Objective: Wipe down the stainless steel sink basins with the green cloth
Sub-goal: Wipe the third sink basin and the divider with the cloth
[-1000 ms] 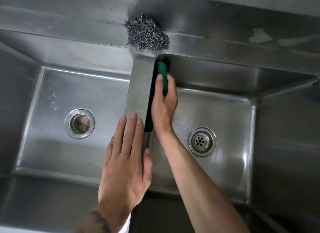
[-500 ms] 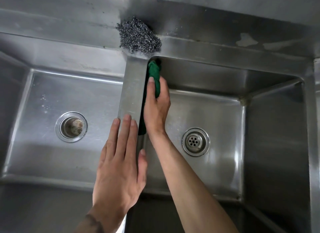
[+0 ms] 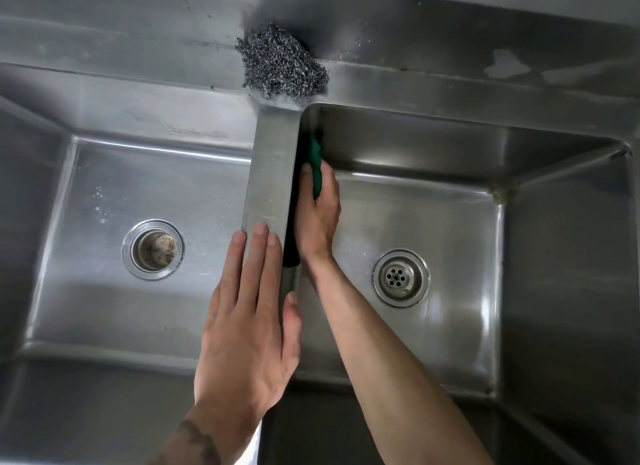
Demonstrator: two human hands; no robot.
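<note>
A person's right hand [image 3: 317, 218] grips the green cloth [image 3: 316, 159], fingers curled round it, against the right basin's [image 3: 450, 222] wall just below the divider [image 3: 273, 163]. The left hand [image 3: 249, 329] lies flat on the divider's near end, fingers straight and pressed together. A steel wool pad [image 3: 282, 66] sits at the divider's far end.

A single head-worn camera looked steeply down into a double stainless steel sink [image 3: 568, 326] from above its near edge, facing the back ledge [image 3: 450, 87] at the top of the frame. It sat close. The divider [image 3: 270, 173] ran up the middle, and the left basin [image 3: 138, 187] and right basin [image 3: 433, 215] filled the wide-angle frame from side to side, their rims bowed by the lens.
</note>
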